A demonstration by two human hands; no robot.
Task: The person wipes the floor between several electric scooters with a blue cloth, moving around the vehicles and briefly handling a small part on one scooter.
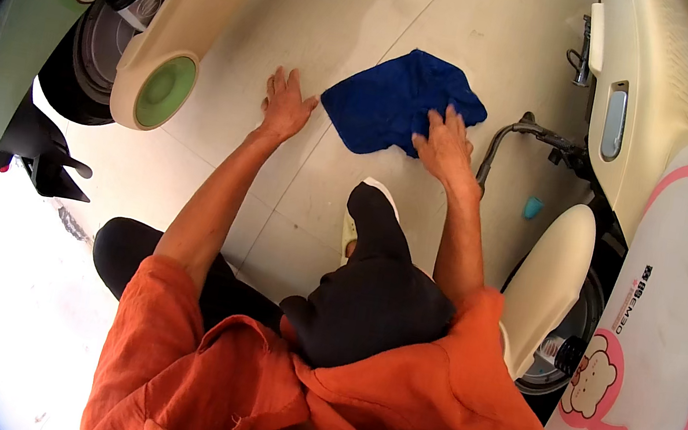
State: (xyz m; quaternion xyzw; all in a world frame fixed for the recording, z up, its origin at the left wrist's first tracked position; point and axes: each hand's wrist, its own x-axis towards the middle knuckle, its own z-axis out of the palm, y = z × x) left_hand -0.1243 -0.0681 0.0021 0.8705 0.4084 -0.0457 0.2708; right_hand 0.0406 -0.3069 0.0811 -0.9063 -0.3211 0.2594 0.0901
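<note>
A dark blue cloth (pixel 392 102) lies spread out on the pale tiled floor in front of me, its edges uneven. My right hand (pixel 445 148) rests on the cloth's near right part, fingers stretched over it and apart. To the left of the cloth is my left hand (pixel 289 109), fingers spread and nothing held, with a fingertip close by the cloth's left corner. Whether that fingertip touches the cloth I cannot tell. Both my forearms reach forward from orange sleeves.
On the left stands a green and cream scooter (pixel 179 39); on the right, a cream scooter (pixel 633 125) wrapped in clear plastic. Its black kickstand (pixel 507 137) reaches the floor near my right hand. A small turquoise cap-like piece (pixel 533 208) lies beside it. My shoe (pixel 349 229) is below the cloth.
</note>
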